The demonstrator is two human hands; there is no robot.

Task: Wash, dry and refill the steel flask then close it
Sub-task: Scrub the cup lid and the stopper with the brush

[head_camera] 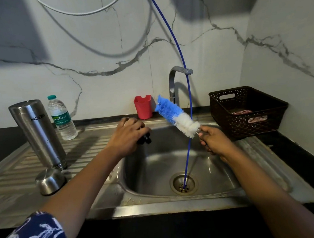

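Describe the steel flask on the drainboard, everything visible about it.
The steel flask is a tall cylinder of shiny brushed metal with dark lettering that reads upside down. It stands inverted, ridged neck down, on the ribbed drainboard left of the sink. A domed steel cap sits by the neck; contact is unclear. A plastic water bottle stands just behind. Neither hand touches it: the left hand grips a small black part, the right hand a bottle brush.
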